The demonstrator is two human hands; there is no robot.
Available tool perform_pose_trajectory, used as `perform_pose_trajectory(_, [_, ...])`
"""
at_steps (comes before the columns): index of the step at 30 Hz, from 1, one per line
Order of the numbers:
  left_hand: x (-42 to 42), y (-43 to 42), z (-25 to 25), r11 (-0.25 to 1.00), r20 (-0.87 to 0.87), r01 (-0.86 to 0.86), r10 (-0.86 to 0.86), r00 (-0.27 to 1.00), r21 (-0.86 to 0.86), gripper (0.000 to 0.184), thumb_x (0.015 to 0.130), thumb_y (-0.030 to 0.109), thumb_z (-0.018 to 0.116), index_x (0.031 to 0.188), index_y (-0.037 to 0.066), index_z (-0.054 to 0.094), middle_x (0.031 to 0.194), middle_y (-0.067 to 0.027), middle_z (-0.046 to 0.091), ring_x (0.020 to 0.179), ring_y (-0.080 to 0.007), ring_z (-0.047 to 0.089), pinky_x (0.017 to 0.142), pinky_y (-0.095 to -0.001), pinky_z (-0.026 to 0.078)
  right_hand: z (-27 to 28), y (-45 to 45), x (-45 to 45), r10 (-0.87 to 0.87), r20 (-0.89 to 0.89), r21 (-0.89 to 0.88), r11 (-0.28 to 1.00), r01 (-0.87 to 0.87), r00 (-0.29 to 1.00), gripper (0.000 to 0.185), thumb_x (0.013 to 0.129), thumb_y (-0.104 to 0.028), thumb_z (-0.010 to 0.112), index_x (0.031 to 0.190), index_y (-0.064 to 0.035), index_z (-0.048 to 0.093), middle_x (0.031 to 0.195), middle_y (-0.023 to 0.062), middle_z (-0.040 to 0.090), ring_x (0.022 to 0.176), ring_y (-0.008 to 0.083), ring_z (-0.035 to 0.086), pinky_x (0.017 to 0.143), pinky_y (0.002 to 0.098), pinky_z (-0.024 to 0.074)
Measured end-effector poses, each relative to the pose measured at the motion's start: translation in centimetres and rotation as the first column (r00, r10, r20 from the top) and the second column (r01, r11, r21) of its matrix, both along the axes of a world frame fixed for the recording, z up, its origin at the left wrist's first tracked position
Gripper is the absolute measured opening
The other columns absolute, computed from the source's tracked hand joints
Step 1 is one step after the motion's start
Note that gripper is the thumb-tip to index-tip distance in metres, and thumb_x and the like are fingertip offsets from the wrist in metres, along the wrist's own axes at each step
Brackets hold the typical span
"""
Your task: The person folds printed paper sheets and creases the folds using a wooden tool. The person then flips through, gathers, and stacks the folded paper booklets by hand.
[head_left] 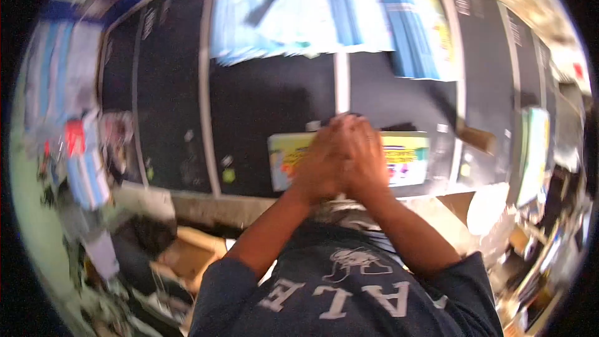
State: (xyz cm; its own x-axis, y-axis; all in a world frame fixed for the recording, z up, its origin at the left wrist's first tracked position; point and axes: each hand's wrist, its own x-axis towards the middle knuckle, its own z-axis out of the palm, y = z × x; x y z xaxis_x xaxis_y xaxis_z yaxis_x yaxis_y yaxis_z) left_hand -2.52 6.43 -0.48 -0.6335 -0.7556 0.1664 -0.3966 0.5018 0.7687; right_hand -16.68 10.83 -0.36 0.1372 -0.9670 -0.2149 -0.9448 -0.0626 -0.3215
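My left hand (318,165) and my right hand (366,162) are brought together in front of my chest, over the near edge of a dark table (268,93). Their fingers meet at the top, blurred, and whatever lies between the palms is hidden. Behind and below them a flat yellow and light-blue printed piece (407,157) lies on the table, partly covered by the hands. Beyond it, striped blue and white fabric (299,6) spreads over the far side.
A brown roll-like object (476,137) lies on the table to the right. Near the right end is a green-edged stack (534,156). Red and striped items (87,168) are at the left. An open cardboard box (187,253) stands below the table's front edge.
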Motion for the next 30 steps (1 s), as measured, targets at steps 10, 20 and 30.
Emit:
perform_pose_trajectory(10, [-2.1, 1.1, 1.5, 0.925, 0.547, 0.279, -0.099, 0.831, -0.256, 0.061, 0.09, 0.037, 0.06, 0.142, 0.005, 0.049, 0.15, -0.0149, 0.044, 0.143, -0.0315, 0.038, 0.114, -0.0547, 0.03, 1.4, 2.5, -3.1, 0.09, 0.715, -0.443, 0.825, 0.35, 0.693, 0.062, 0.088, -0.023, 0.063, 0.139, 0.0054, 0.041, 0.147, 0.0273, 0.042, 0.141, 0.0424, 0.037, 0.117, 0.0511, 0.0276])
perform_pose_trajectory(20, [-2.4, 1.4, -0.1, 0.902, 0.648, 0.335, -0.084, 0.757, -0.274, 0.074, 0.083, 0.047, 0.069, 0.144, 0.01, 0.048, 0.155, -0.014, 0.04, 0.139, -0.038, 0.041, 0.111, -0.0576, 0.032, 2.9, 3.5, -7.7, 0.106, 0.494, -0.135, 0.99, -0.045, 0.863, 0.099, 0.082, -0.061, 0.067, 0.15, 0.0012, 0.033, 0.158, 0.0258, 0.028, 0.149, 0.0394, 0.024, 0.12, 0.0533, 0.0181])
perform_pose_trajectory(30, [-2.2, 1.5, -0.1, 0.891, 0.605, 0.296, -0.031, 0.796, -0.344, 0.071, 0.092, 0.052, 0.053, 0.15, 0.012, 0.042, 0.156, -0.0147, 0.038, 0.143, -0.0357, 0.037, 0.112, -0.0568, 0.03, 1.7, 3.1, -7.4, 0.045, 0.654, -0.409, 0.861, 0.303, 0.755, 0.091, 0.082, -0.05, 0.074, 0.143, 0.0072, 0.038, 0.149, 0.0303, 0.037, 0.141, 0.048, 0.033, 0.117, 0.0524, 0.0256])
